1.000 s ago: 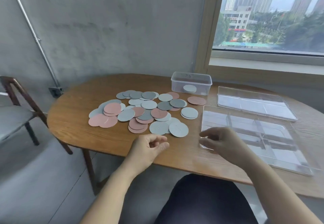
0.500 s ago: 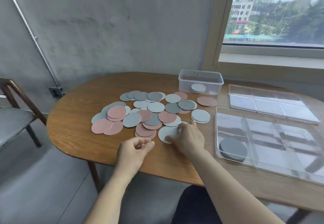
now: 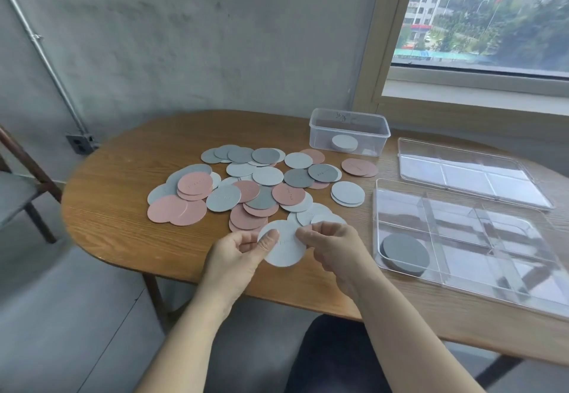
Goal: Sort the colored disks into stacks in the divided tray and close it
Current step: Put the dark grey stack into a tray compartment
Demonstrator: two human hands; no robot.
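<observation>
Fingertips (image 3: 303, 234) of the right hand (image 3: 335, 248) and the thumb of the left hand (image 3: 237, 257) pinch one pale disk (image 3: 284, 252) near the front edge of the table (image 3: 123, 208). Only a dark grey stack (image 3: 403, 252) sits in the divided tray (image 3: 492, 254) — in its near-left compartment. The pile (image 3: 261, 183) lies unsorted mid-table — lid (image 3: 455, 177) off, so most work remains.

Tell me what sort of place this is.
Likely an upper-floor room in a flat or office: a bare concrete wall, a window over city towers and trees, and a wooden table with a chair beside it.
</observation>
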